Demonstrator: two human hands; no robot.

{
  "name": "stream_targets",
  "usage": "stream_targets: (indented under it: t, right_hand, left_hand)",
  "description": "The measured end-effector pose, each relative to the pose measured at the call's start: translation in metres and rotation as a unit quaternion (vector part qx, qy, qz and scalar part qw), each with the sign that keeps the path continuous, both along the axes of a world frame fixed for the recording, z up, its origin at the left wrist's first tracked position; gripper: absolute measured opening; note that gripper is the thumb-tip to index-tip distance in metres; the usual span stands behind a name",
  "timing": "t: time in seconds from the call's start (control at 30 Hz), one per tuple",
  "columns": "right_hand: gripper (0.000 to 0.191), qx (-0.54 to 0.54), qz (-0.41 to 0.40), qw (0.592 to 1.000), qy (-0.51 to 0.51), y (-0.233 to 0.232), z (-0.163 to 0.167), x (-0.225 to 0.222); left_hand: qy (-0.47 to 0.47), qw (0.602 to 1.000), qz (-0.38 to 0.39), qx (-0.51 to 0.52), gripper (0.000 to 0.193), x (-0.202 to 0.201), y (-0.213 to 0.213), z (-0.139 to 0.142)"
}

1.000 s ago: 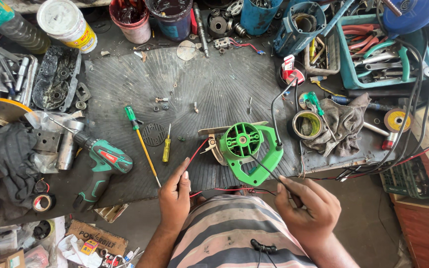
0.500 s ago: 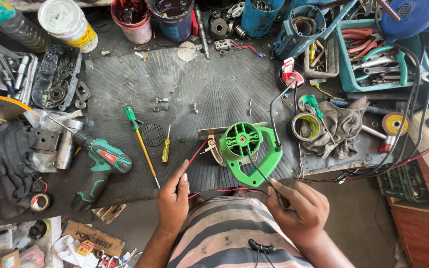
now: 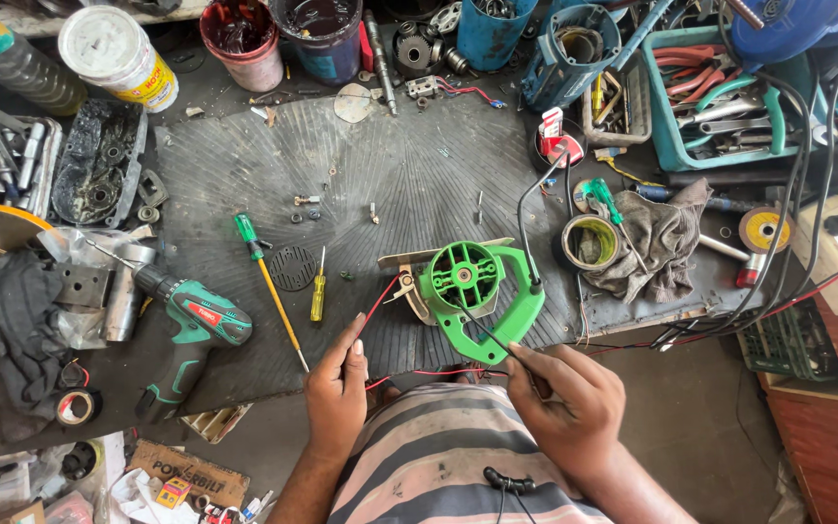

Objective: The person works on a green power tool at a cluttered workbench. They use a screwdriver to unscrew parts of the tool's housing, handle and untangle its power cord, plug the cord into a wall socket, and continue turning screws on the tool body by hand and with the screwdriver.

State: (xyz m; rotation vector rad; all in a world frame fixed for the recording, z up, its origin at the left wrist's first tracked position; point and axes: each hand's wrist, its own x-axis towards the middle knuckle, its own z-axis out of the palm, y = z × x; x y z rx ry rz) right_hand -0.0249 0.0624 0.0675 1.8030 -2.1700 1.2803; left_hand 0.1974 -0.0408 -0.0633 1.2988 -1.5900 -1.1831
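While we look straight down at the dark ribbed mat (image 3: 244, 165), we see the green plastic housing (image 3: 482, 296) lying near its lower right edge, a round ribbed hub at its top and a loop-shaped handle curving below. Our left hand (image 3: 337, 393) is closed in a pinch on a red wire (image 3: 375, 303), which runs up and to the right toward the metal part at the housing's left side; a second stretch of red wire crosses in front of the striped shirt between the two hands. Our right hand (image 3: 569, 403) is closed around a thin dark probe (image 3: 482, 330), held like a pen, its tip reaching up into the housing just below the hub. A black cable (image 3: 526, 228) drops from the clutter above and touches the housing's right arm. Left of the left hand, on the mat, lie a long green-handled screwdriver (image 3: 266, 277) and a short yellow one (image 3: 317, 291), with a small round black grille (image 3: 293, 268) between them. Farther left rests a green cordless drill (image 3: 191, 325), half off the mat. Right of the housing sit a roll of tape (image 3: 589, 243) and a crumpled grey rag (image 3: 657, 238), and beyond them a teal tray (image 3: 666, 146) holds pliers and other tools.
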Motion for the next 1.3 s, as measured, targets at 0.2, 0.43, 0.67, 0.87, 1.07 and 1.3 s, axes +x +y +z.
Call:
stream_targets:
  t: [0.2, 0.43, 0.67, 0.87, 1.07, 1.3]
  right_hand:
    - [0.013, -0.002, -0.007, 0.999, -0.049, -0.003, 0.001, 0.003]
    - [0.014, 0.007, -0.004, 1.0, -0.009, -0.004, 0.0, 0.0]
    - [0.013, -0.053, -0.008, 0.998, 0.017, 0.014, 0.006, -0.007]
    - [0.016, -0.024, -0.032, 0.999, 0.033, 0.014, 0.004, -0.014]
    - [0.014, -0.019, -0.019, 1.0, -0.003, 0.009, 0.0, -0.011]
    - [0.015, -0.038, -0.011, 0.999, 0.035, 0.006, 0.0, -0.012]
  left_hand:
    - [0.003, 1.0, 0.002, 0.0, 0.036, 0.002, 0.001, 0.0]
    - [0.004, 1.0, 0.007, 0.01, 0.037, 0.002, 0.002, -0.001]
    - [-0.01, 1.0, 0.006, -0.016, 0.036, 0.001, 0.002, -0.001]
    - [-0.002, 1.0, 0.002, -0.03, 0.036, -0.002, 0.002, -0.001]
    - [-0.006, 1.0, 0.001, -0.018, 0.036, -0.002, 0.003, 0.0]
    - [-0.014, 0.999, 0.003, -0.033, 0.035, -0.001, 0.003, -0.001]
